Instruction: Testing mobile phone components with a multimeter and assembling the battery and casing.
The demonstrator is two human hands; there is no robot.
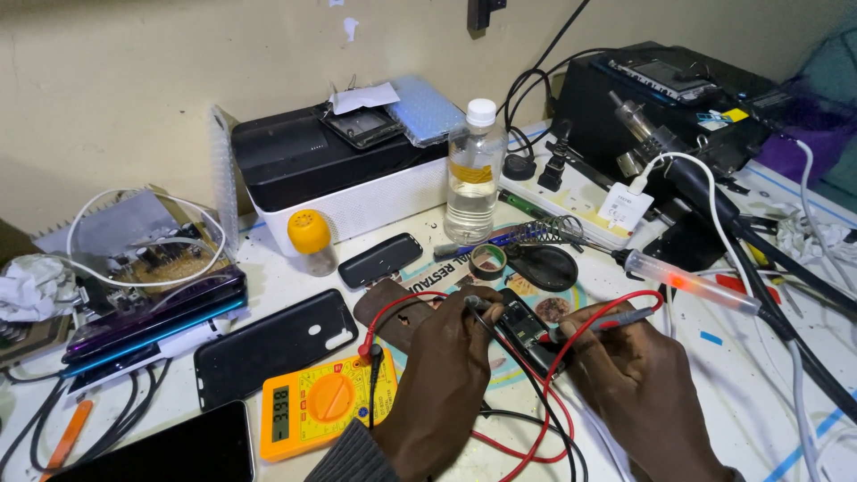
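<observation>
The left hand (pixel 444 357) is closed around a black probe (pixel 476 306) and presses its tip on a small circuit board (pixel 520 323) lying on the worktop (pixel 741 375). The right hand (pixel 638 375) pinches a red probe (pixel 616 317) and touches the same board from the other side. A yellow meter (pixel 326 402) lies just left of the left hand, with red and black wires (pixel 536 419) running to it.

head view | looks down, forward | near, over cluttered workbench (pixel 786 428) | wall behind
</observation>
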